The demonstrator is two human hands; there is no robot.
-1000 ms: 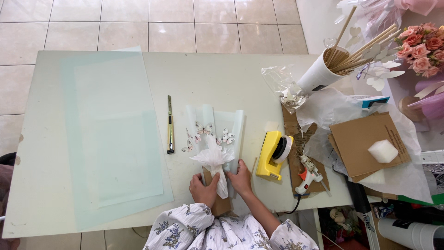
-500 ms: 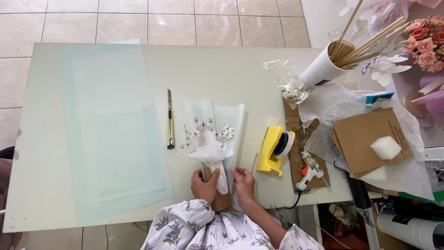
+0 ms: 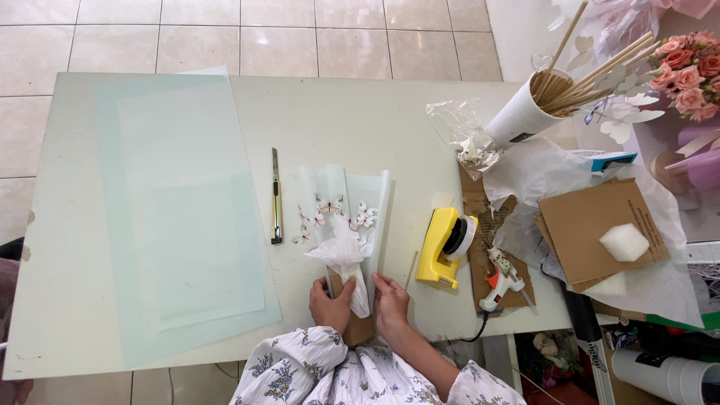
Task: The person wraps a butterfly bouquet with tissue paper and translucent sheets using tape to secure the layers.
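left hand (image 3: 330, 304): fingers curled, gripping wrapped bouquet (image 3: 346, 251) base | right hand (image 3: 390, 300): fingers together, pressing wrapper's edge | tape dispenser (image 3: 445, 247) just right

One knife (image 3: 276, 196), one glue gun (image 3: 500, 280), one dispenser (image 3: 445, 247).

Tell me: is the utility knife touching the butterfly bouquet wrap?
Apart. The head view shows bare table between the utility knife and the left edge of the butterfly bouquet wrap.
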